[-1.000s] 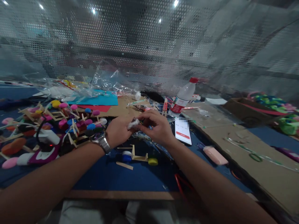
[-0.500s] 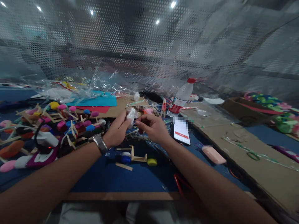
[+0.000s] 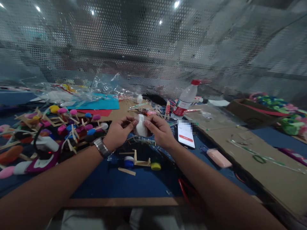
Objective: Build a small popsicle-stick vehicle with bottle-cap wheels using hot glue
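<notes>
Between my two hands is a small white piece (image 3: 141, 126), narrow at the top and rounded below; its material I cannot make out. My left hand (image 3: 121, 131) wears a metal watch and pinches the piece's left side between thumb and finger. On the other side my right hand (image 3: 160, 131) grips it the same way, thumb near the narrow top. Just below the hands, on the blue table, lie wooden sticks joined in an angle (image 3: 141, 162), a blue-and-white cap (image 3: 129, 162), a yellow-topped one (image 3: 155, 166) and a loose flat stick (image 3: 127, 171).
Coloured pieces with sticks (image 3: 79, 127) crowd the left, beside a purple-and-white device (image 3: 45, 161). A bottle with a red cap (image 3: 184, 100), a phone (image 3: 186, 134) and a pink case (image 3: 219, 157) stand or lie to the right. Cardboard (image 3: 271, 166) covers the far right.
The white piece, earlier bunched at my left fingers, is now upright between both hands. My left hand has turned, and my right fingers have closed on the piece.
</notes>
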Demonstrator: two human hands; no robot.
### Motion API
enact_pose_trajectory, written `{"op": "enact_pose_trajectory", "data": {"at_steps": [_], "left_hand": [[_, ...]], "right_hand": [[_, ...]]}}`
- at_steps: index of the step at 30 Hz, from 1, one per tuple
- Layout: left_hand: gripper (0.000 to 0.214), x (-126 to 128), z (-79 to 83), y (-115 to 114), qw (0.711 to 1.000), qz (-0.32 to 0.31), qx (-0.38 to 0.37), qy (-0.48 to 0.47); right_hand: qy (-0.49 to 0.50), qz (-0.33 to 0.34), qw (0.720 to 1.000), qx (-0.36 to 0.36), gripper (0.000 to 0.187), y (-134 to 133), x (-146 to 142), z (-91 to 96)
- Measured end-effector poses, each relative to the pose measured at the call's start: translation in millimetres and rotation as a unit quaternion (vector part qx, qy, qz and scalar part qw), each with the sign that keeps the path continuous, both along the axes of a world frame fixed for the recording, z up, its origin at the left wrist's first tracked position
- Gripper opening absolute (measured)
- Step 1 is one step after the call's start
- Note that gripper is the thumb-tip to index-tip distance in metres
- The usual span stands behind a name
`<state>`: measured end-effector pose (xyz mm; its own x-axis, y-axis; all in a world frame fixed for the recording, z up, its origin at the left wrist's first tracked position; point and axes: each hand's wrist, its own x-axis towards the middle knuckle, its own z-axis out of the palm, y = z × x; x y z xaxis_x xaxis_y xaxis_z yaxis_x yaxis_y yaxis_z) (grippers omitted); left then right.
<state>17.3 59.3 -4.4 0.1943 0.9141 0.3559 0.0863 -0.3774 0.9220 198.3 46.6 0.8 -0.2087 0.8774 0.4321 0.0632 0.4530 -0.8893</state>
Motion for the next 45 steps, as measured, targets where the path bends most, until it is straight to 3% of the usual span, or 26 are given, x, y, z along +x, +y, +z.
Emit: {"op": "enact_pose_trajectory", "data": {"at_steps": [8,17,25,34,45], "left_hand": [[0.043,2,6.5,-3,1.000,0.014,0.014,-0.024],[0.030,6,7.7,-6,0.997,0.045,0.055,-0.015],[0.026,8,6.9,-10,0.997,0.043,0.064,0.001],[0.028,1,12.5,-9,0.997,0.032,0.072,-0.006],[0.025,3,10.1,-14,0.988,0.043,0.125,0.075]], "right_hand": [[-0.064,-0.017,0.996,0.066,0.054,-5,-2,1.8],[-0.099,-0.106,0.982,0.122,0.047,-5,-5,2.7],[-0.104,-0.096,0.983,0.120,0.049,-5,-2,3.0],[-0.133,-0.030,0.981,0.137,0.055,-1,6,0.1],[-0.198,-0.078,0.956,0.204,0.049,-9,7,8.1]]}}
